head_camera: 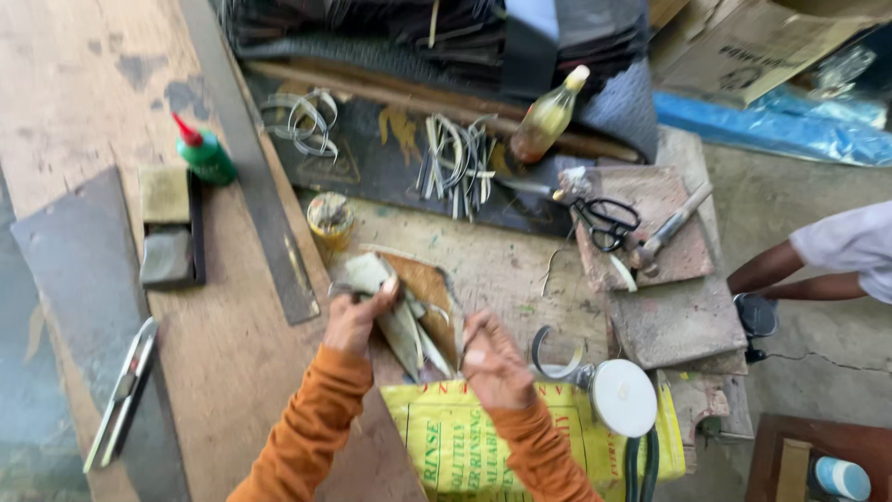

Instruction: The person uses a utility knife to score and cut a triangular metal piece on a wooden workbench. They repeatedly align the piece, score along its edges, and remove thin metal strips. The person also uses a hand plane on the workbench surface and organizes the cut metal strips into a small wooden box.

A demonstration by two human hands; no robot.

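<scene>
At the upper left of the frame a green glue bottle [205, 153] stands on the wooden bench [74, 84]. Low in the centre, the left hand [356, 318] is clamped on a pale leather piece [390, 311]. Just right, the right hand [492, 361] pinches a thin strip [459, 327]. Scissors [605, 221] lie right of centre, higher up.

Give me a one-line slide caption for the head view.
Left hand and right hand hold a curved leather piece over a wooden workbench.
</scene>
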